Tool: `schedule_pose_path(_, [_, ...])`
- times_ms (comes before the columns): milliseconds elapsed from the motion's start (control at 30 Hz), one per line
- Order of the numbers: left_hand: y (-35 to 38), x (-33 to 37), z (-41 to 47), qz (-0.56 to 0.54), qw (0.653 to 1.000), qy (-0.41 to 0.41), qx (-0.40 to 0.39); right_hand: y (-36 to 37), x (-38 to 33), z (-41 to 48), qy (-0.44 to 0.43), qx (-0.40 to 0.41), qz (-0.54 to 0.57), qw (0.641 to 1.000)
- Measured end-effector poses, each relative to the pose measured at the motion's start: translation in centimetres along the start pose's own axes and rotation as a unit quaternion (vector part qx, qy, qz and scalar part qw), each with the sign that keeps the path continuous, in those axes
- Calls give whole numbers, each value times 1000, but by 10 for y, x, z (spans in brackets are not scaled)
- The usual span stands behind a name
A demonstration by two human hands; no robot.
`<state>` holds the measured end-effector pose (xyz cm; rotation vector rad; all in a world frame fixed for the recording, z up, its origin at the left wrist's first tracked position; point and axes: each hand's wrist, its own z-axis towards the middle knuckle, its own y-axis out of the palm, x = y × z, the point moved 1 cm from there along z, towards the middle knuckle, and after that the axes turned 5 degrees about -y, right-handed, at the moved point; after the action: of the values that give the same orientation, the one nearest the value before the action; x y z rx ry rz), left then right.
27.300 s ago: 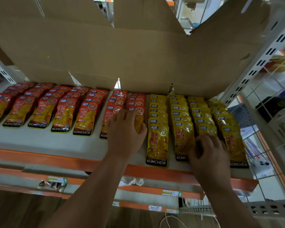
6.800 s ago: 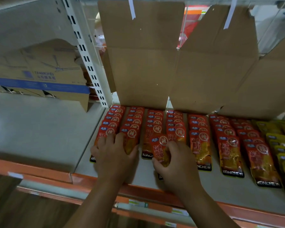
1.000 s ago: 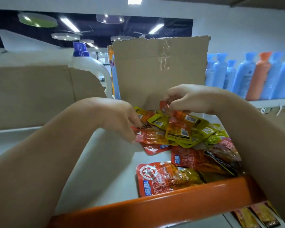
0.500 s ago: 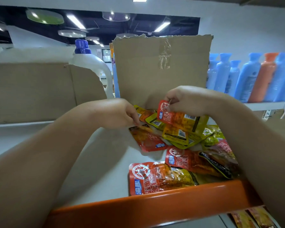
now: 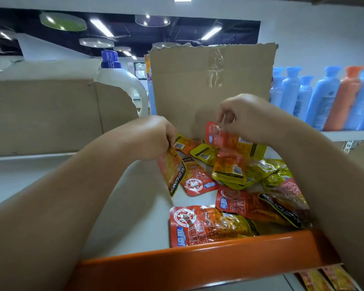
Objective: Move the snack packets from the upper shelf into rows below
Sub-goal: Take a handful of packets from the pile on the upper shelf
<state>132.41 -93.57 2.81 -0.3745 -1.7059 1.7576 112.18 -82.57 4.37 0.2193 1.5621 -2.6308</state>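
Mid-frame, my left hand [image 5: 153,137] pinches a hanging red packet [image 5: 172,172], my right hand [image 5: 247,117] a second red packet [image 5: 220,136]; I should lift both clear of the pile [image 5: 259,177].

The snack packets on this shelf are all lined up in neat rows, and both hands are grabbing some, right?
Not quite. The head view shows the snack packets lying in a jumbled pile, overlapping at all angles, not in neat rows. The rest is right: the left hand grips an orange packet, and the right hand pinches a red packet.
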Motion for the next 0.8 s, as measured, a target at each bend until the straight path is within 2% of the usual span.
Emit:
schedule_pose_path(100, [5,3,-6,58,997,-16,-42,3,-3,1,-16,6,-24,1000])
schedule_pose_path(167, [12,2,-5,63,996,9,-58,6,-11,-1,-31,-14,-43,998])
schedule_pose_path(200, [15,3,-6,51,997,20,-55,7,-17,-2,-38,-46,-29,998])
schedule_pose_path(300, [14,10,-8,67,997,17,-40,8,-29,-9,-36,-220,28,974])
schedule_pose_path(333, [13,12,-9,95,995,5,-42,8,-28,-10,-30,-238,16,971])
schedule_pose_path(433, [14,12,-11,141,984,-32,-101,3,-20,-8,4,-197,-55,979])
schedule_pose_path(500, [14,13,-15,135,981,-22,-136,6,-17,-9,23,-246,-98,964])
schedule_pose_path(600, [12,19,-19,117,983,20,-142,14,-22,-10,24,-308,-123,943])
schedule_pose_path(800, [13,25,-23,101,976,-22,-194,18,-27,-11,5,-300,-129,945])
